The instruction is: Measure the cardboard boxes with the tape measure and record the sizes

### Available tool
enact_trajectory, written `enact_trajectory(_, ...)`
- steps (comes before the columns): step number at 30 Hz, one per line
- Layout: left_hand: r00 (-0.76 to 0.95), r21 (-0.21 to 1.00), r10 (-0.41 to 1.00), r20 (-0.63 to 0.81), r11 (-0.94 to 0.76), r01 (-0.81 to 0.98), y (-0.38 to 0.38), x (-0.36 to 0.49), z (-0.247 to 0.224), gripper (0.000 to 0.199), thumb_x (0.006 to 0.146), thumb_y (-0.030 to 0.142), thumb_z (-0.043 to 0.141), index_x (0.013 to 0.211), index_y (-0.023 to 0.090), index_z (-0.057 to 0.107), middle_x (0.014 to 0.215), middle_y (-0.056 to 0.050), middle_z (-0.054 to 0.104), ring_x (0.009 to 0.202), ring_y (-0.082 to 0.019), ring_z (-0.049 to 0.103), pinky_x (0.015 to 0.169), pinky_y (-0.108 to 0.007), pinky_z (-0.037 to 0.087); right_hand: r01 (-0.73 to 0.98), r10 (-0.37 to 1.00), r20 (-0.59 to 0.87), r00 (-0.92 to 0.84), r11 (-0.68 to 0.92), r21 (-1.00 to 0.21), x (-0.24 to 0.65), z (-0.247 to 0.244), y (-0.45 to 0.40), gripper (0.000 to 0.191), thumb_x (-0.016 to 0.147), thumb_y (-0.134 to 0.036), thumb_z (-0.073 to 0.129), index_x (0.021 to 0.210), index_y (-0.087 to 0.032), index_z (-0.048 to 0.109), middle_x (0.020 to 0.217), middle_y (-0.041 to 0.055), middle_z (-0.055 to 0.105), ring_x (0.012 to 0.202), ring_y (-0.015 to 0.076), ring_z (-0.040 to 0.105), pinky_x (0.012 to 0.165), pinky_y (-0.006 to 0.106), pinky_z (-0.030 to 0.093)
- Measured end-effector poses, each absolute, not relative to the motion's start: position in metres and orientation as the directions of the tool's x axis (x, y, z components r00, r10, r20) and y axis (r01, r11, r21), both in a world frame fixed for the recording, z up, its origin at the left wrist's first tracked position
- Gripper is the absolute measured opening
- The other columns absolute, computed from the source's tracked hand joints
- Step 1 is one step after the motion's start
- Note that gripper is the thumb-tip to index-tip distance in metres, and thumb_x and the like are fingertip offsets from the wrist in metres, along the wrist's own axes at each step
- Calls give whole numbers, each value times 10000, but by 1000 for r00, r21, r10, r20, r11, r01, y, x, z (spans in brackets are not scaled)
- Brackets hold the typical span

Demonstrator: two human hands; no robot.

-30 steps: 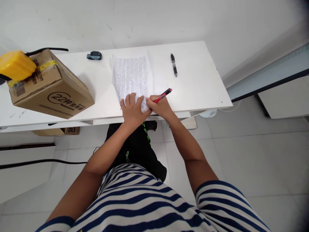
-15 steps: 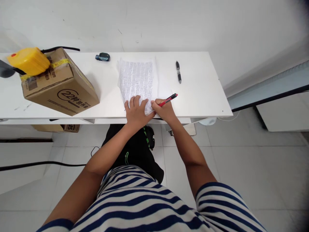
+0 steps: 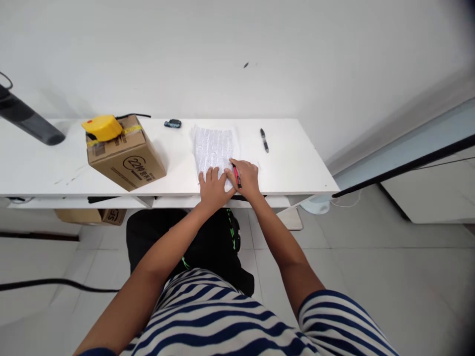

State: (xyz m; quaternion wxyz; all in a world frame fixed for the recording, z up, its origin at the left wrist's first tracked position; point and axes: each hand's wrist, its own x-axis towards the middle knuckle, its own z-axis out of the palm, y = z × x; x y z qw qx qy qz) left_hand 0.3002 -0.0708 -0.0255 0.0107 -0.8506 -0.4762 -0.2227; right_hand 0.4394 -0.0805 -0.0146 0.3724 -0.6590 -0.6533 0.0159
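Note:
A sheet of paper covered in dense handwriting lies on the white table, other sheets apparently beneath it. My left hand rests on its lower part with the fingers spread. My right hand is closed around a red and black pen at the sheet's lower right side, close to my left thumb. Whether the pen's tip touches the paper is hidden. To the right of the paper lies a black and grey pen.
A cardboard box stands left of the paper, with a yellow tape measure on top. A small dark toy car sits near the wall. A dark cylindrical object is at far left. The white table's front edge runs below my hands.
My view has shifted, so the table appears lower and smaller. The red pen has turned in my right hand, from slanting up to the right to pointing down across the hand.

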Motion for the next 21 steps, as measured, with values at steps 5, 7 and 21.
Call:
enact_trajectory(5, 568, 66, 726, 388, -636, 768, -82, 279, -11, 622, 920, 546, 453, 1409, 169, 523, 1361, -203, 574, 1285, -379, 492, 1146, -608, 170, 890, 896, 386, 219, -21, -456, 427, -15, -74, 480, 990, -464, 390, 1364, -187, 510, 1302, 150, 634, 1241, 281, 537, 1138, 573, 186)
enact_trajectory(7, 598, 63, 708, 374, -663, 746, -85, 268, -2, 616, 917, 567, 456, 1374, 169, 563, 1324, -204, 601, 1242, -371, 529, 1146, -599, 173, 923, 909, 375, 183, -27, -385, 422, -13, -73, 478, 992, -455, 394, 1374, -188, 502, 1291, 148, 641, 1264, 277, 522, 1159, 572, 137)
enact_trajectory(21, 551, 207, 766, 330, -629, 750, -62, 154, -13, 455, 975, 447, 400, 1357, 273, 577, 1451, -58, 538, 1389, -306, 431, 1185, -565, 136, 953, 929, 328, 172, -73, -294, 419, -20, -70, 528, 992, -473, 357, 1431, -194, 444, 1419, 137, 555, 1427, 316, 353, 1156, 638, 73)
